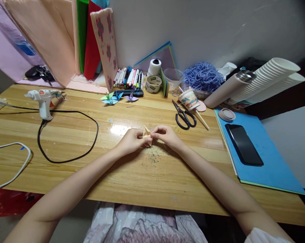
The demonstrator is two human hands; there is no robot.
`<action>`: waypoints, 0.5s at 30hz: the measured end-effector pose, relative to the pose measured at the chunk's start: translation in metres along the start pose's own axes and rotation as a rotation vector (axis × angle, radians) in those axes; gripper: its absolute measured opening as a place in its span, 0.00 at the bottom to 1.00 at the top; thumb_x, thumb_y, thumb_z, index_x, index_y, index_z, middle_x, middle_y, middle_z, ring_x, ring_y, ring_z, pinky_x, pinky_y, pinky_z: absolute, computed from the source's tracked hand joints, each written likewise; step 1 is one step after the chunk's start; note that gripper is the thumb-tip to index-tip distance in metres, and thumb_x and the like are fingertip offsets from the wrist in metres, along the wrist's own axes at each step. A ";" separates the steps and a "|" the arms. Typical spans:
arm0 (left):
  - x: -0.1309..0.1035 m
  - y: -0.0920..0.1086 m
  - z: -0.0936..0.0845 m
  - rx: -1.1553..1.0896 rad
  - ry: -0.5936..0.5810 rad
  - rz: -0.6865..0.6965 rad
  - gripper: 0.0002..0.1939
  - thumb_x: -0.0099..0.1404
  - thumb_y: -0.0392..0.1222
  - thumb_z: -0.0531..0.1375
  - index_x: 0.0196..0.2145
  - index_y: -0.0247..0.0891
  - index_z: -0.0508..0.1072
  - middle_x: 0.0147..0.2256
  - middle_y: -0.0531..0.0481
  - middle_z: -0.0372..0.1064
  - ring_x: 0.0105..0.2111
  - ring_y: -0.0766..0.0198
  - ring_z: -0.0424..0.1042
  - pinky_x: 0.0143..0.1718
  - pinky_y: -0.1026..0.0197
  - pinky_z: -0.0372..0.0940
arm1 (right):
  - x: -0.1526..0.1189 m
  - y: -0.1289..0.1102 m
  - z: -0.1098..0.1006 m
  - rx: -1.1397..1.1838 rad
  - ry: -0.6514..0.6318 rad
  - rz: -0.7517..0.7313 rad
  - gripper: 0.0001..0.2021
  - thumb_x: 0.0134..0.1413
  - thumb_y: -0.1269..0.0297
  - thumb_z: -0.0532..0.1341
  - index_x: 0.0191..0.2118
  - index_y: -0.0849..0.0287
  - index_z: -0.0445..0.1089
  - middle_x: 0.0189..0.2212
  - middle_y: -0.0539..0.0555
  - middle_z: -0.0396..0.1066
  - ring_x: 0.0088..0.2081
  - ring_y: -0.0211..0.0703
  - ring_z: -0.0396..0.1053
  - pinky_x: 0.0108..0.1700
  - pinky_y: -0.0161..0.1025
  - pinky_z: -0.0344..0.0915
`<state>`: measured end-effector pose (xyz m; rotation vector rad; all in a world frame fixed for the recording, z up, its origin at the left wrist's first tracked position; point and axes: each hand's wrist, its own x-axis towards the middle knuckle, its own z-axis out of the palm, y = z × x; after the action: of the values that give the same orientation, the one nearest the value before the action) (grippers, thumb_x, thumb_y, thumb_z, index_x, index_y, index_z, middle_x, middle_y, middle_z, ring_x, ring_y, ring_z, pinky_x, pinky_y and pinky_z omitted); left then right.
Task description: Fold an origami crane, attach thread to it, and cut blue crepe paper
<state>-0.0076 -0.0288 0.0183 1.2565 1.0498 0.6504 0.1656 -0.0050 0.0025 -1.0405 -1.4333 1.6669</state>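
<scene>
Near the middle of the wooden table (132, 182), a small folded piece of cream-yellow paper (147, 132) is held between both hands, a pointed tip sticking up. My left hand (132, 140) pinches it from the left, thumb across its lower front. From the other side, the thumb and fingertips of my right hand (165, 136) close on its right edge. The fingers cover part of the folds. Behind the hands sit several folded paper cranes, among them a purple one (131, 97) and a blue one (116, 97). Tiny paper scraps (153, 155) lie scattered below the hands.
Black-handled scissors (185, 118) and a decorated paper cup (189, 99) are behind my right hand. At right, a phone (244, 144) rests on blue sheets (273, 158). A glue gun (44, 103) with a looping black cord stands left. Markers (129, 77) line the back.
</scene>
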 end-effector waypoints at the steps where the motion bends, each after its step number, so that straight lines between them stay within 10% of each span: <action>1: 0.000 0.000 0.001 -0.003 0.009 -0.002 0.09 0.56 0.40 0.61 0.26 0.29 0.72 0.26 0.44 0.74 0.27 0.65 0.74 0.31 0.63 0.69 | 0.000 0.000 0.000 -0.002 0.005 -0.004 0.11 0.39 0.60 0.68 0.23 0.62 0.69 0.20 0.48 0.67 0.23 0.33 0.63 0.28 0.34 0.60; 9: 0.001 0.000 0.006 -0.178 0.178 -0.072 0.14 0.51 0.46 0.66 0.23 0.31 0.71 0.23 0.46 0.73 0.23 0.65 0.73 0.28 0.63 0.69 | 0.000 0.002 0.003 -0.036 0.118 -0.069 0.15 0.40 0.55 0.66 0.21 0.61 0.65 0.19 0.47 0.64 0.22 0.33 0.59 0.26 0.33 0.56; 15: 0.000 0.000 0.004 -0.199 0.071 -0.021 0.19 0.52 0.52 0.64 0.23 0.30 0.71 0.21 0.47 0.72 0.20 0.67 0.71 0.24 0.66 0.66 | -0.003 0.001 0.001 -0.024 -0.122 -0.017 0.17 0.48 0.51 0.61 0.26 0.60 0.61 0.19 0.45 0.59 0.21 0.31 0.56 0.23 0.31 0.52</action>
<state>-0.0041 -0.0305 0.0184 1.0553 1.0281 0.7689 0.1665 -0.0084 0.0021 -0.9509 -1.5395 1.7310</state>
